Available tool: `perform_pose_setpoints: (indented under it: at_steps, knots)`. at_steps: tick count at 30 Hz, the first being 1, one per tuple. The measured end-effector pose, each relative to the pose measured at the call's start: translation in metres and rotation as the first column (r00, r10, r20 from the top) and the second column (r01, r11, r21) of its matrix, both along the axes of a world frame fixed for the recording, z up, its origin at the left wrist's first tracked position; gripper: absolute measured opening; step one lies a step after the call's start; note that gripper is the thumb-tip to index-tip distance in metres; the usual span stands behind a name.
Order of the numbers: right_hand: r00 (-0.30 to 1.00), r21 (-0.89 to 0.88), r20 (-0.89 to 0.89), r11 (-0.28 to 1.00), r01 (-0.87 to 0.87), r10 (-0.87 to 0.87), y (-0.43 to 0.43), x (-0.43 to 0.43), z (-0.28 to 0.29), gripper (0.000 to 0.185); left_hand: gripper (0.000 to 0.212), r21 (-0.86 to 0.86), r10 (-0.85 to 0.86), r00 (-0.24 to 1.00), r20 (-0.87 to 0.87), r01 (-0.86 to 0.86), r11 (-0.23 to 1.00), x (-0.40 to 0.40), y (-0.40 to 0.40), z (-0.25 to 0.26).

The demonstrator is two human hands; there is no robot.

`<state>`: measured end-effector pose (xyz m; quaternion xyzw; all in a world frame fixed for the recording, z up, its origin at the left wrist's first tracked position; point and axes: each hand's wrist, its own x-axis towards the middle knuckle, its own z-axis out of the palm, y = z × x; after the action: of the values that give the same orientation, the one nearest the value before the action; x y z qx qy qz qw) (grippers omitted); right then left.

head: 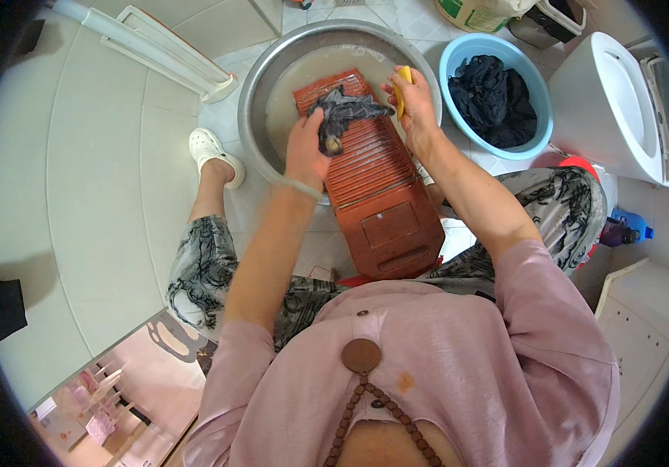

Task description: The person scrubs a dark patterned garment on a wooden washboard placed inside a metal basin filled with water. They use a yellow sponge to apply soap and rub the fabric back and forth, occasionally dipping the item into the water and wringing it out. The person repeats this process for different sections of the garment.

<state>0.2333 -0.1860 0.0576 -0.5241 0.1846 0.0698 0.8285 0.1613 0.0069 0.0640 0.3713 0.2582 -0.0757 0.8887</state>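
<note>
A reddish-brown ribbed washboard (369,154) leans in a large metal basin (258,76), its upper end in cloudy water (287,87) and its lower end towards my lap. Crumpled dark grey wet cloth (346,114) lies across the ribs. My left hand (309,146) is on the left part of this cloth, partly hiding it. In my right hand (413,102) is a yellow bar (402,93), probably laundry soap, held upright above the basin's right side. The cloth's right tip reaches close to the bar; I cannot tell whether they touch.
Right of the metal basin stands a light blue plastic basin (448,96) with dark wet clothes (492,99) in it. A white toilet (608,111) is beyond it. A bucket (471,14) stands at the back, and blue and dark bottles (632,227) are by my right knee. Tiled wall (95,146) borders the left.
</note>
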Motion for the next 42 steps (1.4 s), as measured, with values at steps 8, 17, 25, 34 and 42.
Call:
perform_pose_setpoints:
  at_steps: [8, 17, 25, 34, 42]
  knots:
    - [0.187, -0.912, 0.317, 0.353, -0.208, 0.930, 0.063, -0.077, -0.039, 0.023, 0.025, 0.310, 0.091, 0.965, -0.245, -0.011, 0.951, -0.119, -0.044, -0.015]
    - [0.707, -0.985, 0.173, 0.124, 0.121, 0.685, 0.082, -0.018, -0.078, 0.027, 0.028, 0.512, 0.064, 0.965, -0.254, 0.079, 0.855, -0.125, -0.033, -0.032]
    - [0.263, -0.978, 0.188, 0.205, -0.039, 0.946, 0.066, -0.092, -0.060, 0.029, 0.038, 0.600, -0.055, 0.970, -0.238, 0.192, 0.777, -0.143, -0.020, -0.058]
    - [0.658, -0.975, 0.221, 0.179, 0.132, 0.720, 0.093, -0.029, -0.087, 0.017, 0.036, 0.533, 0.001, 0.974, -0.224, 0.122, 0.837, -0.127, -0.021, -0.065]
    - [0.188, -0.989, 0.144, 0.147, -0.001, 0.972, 0.063, -0.085, -0.069, 0.043, 0.027, 0.422, 0.056, 0.983, -0.175, 0.023, 0.906, -0.132, -0.028, -0.053]
